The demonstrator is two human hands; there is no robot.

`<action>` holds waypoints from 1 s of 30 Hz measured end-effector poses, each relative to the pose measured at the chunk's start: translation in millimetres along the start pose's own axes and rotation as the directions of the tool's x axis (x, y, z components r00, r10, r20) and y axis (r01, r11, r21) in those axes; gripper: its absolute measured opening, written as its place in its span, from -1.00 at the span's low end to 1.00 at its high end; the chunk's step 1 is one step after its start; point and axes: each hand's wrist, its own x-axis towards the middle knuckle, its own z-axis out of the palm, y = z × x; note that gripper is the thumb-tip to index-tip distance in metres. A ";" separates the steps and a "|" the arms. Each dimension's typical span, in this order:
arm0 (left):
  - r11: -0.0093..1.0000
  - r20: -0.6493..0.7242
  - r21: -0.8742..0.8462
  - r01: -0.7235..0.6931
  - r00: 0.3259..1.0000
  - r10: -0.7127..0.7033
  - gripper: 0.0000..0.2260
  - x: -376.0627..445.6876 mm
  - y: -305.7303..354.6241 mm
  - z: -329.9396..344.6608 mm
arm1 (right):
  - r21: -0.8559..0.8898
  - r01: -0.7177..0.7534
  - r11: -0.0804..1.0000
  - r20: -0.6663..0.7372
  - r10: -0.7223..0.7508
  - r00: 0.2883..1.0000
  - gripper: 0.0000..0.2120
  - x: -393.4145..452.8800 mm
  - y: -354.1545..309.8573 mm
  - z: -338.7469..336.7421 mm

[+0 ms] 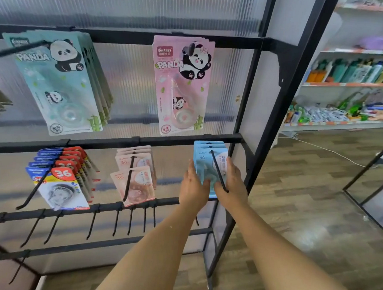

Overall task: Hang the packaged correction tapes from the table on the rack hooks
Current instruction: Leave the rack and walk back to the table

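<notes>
Shop aisle, black rack [134, 35] against ribbed plastic panels, stocked shelves at right. We judge the hanging step: our left hand [193, 185] and right hand [231, 183] clasp the blue correction tapes [207, 161] from both sides on the right-most hook [218, 171]. Next we push them back, let go. We count five other hung bunches, about four blue packs; table unseen.
</notes>
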 end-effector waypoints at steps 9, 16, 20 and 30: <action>0.988 -0.326 0.074 0.132 0.940 -0.101 -0.56 -68.3 -41.0 -26.0 | -0.089 -0.039 0.995 -0.010 0.038 0.999 -0.53 -54.6 -15.7 28.3; 0.969 -0.541 0.093 0.230 0.829 -0.145 -0.45 -83.5 -69.7 -73.3 | -0.021 0.126 0.992 0.138 -0.122 0.983 -0.70 -64.0 -70.4 54.3; 0.967 -0.471 0.111 0.228 0.869 -0.151 -0.35 -66.3 -75.6 -95.6 | 0.031 0.183 0.983 0.238 -0.185 0.954 -0.74 -56.1 -100.0 60.6; 0.977 -0.350 0.201 0.066 0.937 0.008 -0.32 -25.0 -86.4 -125.8 | 0.187 0.052 0.981 0.219 -0.093 0.971 -0.68 -30.2 -136.2 87.7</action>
